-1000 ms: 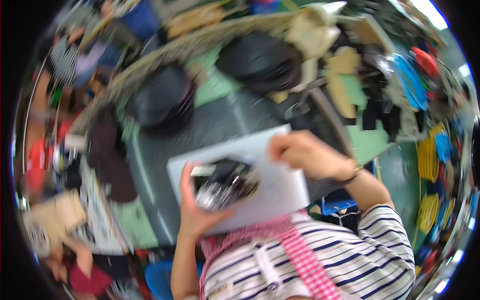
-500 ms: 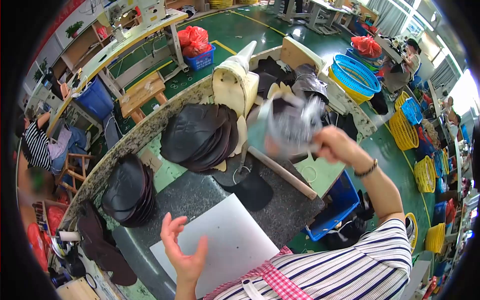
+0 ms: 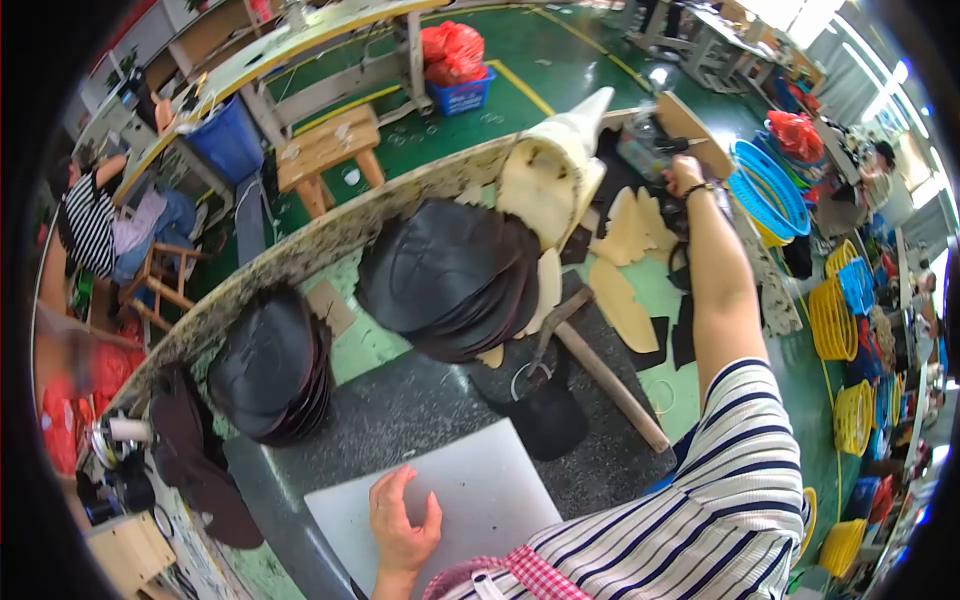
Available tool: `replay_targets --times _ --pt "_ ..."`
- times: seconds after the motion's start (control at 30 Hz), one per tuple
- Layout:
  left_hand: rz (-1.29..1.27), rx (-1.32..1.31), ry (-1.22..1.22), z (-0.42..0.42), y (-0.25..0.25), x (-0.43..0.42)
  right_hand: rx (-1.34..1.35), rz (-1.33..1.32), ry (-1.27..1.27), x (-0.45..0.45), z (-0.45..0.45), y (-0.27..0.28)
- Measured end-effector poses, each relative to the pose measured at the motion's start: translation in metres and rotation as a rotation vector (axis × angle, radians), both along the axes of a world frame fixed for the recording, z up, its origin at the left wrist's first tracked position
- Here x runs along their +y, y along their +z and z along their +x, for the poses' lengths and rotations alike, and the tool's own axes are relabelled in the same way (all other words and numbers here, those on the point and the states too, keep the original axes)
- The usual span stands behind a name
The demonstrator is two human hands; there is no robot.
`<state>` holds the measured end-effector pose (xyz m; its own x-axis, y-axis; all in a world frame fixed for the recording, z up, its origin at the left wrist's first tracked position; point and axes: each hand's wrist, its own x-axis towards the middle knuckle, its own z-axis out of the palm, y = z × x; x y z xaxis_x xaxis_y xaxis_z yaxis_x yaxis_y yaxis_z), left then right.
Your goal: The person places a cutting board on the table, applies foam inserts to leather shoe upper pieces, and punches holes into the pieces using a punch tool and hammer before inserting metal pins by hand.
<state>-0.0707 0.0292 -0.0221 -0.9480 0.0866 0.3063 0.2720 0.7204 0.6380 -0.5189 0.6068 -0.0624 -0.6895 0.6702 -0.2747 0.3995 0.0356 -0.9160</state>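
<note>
My right hand (image 3: 684,178) is at the far corner of the bench (image 3: 400,187), arm stretched out, fingers curled in. The clear plastic container (image 3: 642,148) is just to the left of those fingers and slightly beyond them; I cannot tell whether they grip it or only sit beside it. My left hand (image 3: 404,530) is over the white board (image 3: 490,470) in front of me, fingers bent, thumb spread well away from them, with nothing between. Whether it touches the board I can't tell. Between my 2 hands, the hammer (image 3: 615,390) lies aslant, its handle end towards me, near a small black piece (image 3: 548,418). Beyond my left hand are 2 stacks, the larger black stack (image 3: 440,270) and the smaller black stack (image 3: 265,360).
</note>
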Motion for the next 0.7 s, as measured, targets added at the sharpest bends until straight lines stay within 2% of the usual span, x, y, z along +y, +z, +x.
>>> replay_targets --times 0.03,0.1,0.13,0.17,0.23,0.3,0.33,0.37,0.43,0.53,0.57,0.6,0.63,0.67,0.7 --pt "-0.004 0.004 0.009 0.002 0.001 -0.002 -0.037 0.061 -0.002 -0.009 0.009 0.015" --pt "0.026 -0.023 0.041 0.0 0.006 0.002 0.044 0.031 0.226 -0.022 0.037 0.035" --pt "0.037 -0.011 0.037 0.0 0.007 0.001 0.225 -0.137 0.317 -0.014 0.043 0.025" --pt "0.055 0.008 0.034 0.0 0.007 -0.001 0.383 -0.19 0.385 -0.071 0.099 0.059" --pt "0.072 0.13 0.023 0.004 0.003 -0.004 0.451 0.064 0.527 -0.145 0.178 0.082" --pt "0.308 -0.039 0.04 0.003 0.014 0.003 0.287 0.314 0.834 -0.251 0.272 0.113" --pt "0.493 -0.141 0.016 -0.006 0.031 0.015 0.324 0.063 1.053 -0.287 0.314 0.114" --pt "0.685 -0.239 -0.018 -0.014 0.046 0.031 0.312 0.323 1.301 -0.321 0.347 0.131" --pt "1.034 -0.417 -0.195 -0.011 0.045 0.05 0.847 0.419 1.533 -0.369 0.376 0.123" --pt "0.866 -0.848 -0.34 -0.014 0.061 0.017 0.63 0.328 1.615 -0.393 0.388 0.144" --pt "0.495 -0.479 -0.24 -0.012 0.06 -0.001 0.702 0.333 1.466 -0.391 0.385 0.154" --pt "0.128 -0.107 -0.142 -0.011 0.059 -0.023 0.671 0.555 1.339 -0.377 0.374 0.158" --pt "-0.115 -0.044 0.067 -0.019 0.071 -0.048 0.566 0.807 1.116 -0.36 0.366 0.157" --pt "-0.353 0.022 0.277 -0.032 0.084 -0.075 0.439 1.101 0.966 -0.325 0.35 0.132" --pt "-0.504 0.039 0.421 -0.049 0.087 -0.1 0.281 1.116 0.893 -0.298 0.346 0.111"
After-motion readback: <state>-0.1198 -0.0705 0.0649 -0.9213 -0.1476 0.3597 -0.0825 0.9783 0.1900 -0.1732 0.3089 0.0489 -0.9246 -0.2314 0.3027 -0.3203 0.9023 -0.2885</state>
